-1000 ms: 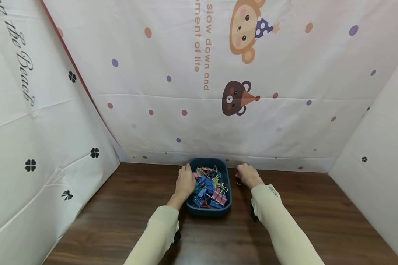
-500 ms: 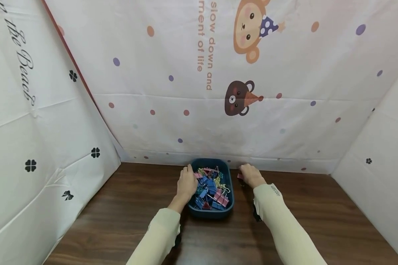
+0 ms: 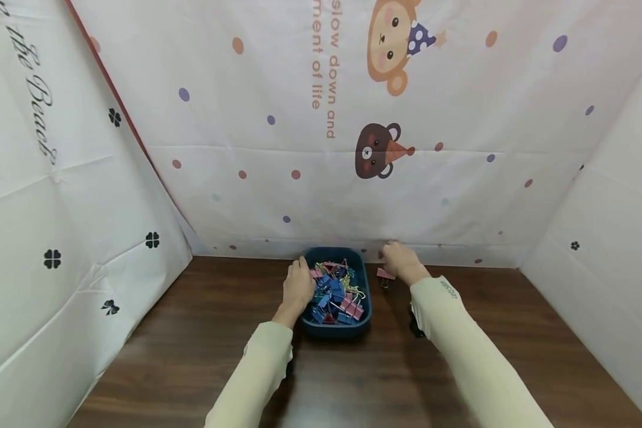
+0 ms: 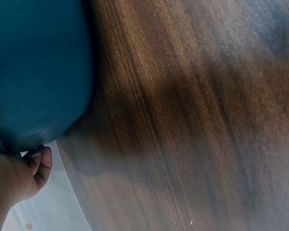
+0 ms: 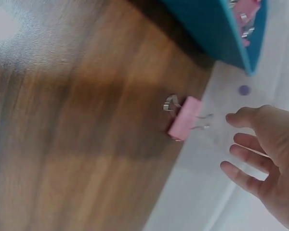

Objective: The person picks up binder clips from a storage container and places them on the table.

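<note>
A dark teal plastic box (image 3: 336,330) full of binder clips (image 3: 331,291) in blue, pink, gold and red stands near the back of the table. My left hand (image 3: 299,286) grips the box's left rim; in the left wrist view that hand (image 4: 19,175) shows curled fingers against the box corner. Right of the box, a pink binder clip (image 3: 385,274) sits on the wood with its wire handles out. Beyond it my right hand (image 3: 403,261) is held with nothing in it. The right wrist view shows its fingers parted and the clip (image 5: 185,118) apart from them.
A dark wood table (image 3: 192,356) lies under everything. Its back edge meets a white printed sheet (image 3: 278,202) hanging as a wall, and similar sheets (image 3: 48,309) close off the left and right sides.
My right hand has let go of the pink binder clip and moved up and away from it, leaving it on the table. My left hand stays at the box rim.
</note>
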Demonstrator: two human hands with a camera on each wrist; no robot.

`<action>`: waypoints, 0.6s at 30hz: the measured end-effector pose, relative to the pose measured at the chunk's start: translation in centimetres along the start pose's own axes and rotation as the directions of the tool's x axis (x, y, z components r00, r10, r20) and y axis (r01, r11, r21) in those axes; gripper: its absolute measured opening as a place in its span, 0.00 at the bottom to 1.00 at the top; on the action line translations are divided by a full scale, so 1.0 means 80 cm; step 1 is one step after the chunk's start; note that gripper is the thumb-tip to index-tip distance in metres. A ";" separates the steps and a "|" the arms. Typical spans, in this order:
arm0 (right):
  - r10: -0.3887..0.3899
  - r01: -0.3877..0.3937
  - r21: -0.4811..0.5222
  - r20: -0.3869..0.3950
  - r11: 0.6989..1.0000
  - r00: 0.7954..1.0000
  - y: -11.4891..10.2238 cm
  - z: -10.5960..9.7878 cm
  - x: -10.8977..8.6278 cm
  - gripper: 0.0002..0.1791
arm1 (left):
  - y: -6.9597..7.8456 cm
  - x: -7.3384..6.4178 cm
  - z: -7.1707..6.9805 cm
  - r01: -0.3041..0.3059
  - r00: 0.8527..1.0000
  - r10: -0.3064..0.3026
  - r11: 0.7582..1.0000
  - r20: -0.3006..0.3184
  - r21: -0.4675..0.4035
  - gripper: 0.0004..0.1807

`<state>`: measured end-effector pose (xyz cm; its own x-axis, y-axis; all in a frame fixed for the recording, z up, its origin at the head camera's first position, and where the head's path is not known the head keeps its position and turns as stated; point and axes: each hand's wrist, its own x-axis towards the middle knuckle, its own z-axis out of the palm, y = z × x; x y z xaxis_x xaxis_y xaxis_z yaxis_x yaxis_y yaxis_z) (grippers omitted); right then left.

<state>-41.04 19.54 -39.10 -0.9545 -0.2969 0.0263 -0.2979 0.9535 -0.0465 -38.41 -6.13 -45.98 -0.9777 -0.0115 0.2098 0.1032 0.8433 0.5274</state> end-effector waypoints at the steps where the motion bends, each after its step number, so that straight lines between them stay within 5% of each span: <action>1: -0.009 0.009 0.003 -0.003 1.000 1.000 -0.003 -0.007 0.000 0.15 | 0.000 0.002 -0.001 -0.001 1.000 0.001 1.000 -0.001 0.007 0.34; 13: -0.123 0.123 -0.020 -0.006 0.992 0.992 -0.047 -0.051 -0.007 0.14 | -0.003 0.007 -0.002 0.009 1.000 -0.010 0.999 0.021 0.044 0.37; 18: -0.182 0.177 0.104 0.045 0.979 0.982 -0.066 -0.056 -0.013 0.11 | 0.003 0.003 -0.001 0.011 0.999 -0.012 0.999 0.030 0.036 0.38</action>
<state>-38.43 15.08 -34.40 -0.8839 -0.4675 -0.0103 -0.4613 0.8754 -0.1443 -38.59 -5.98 -45.79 -0.9839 -0.0053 0.1787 0.0861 0.8618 0.5000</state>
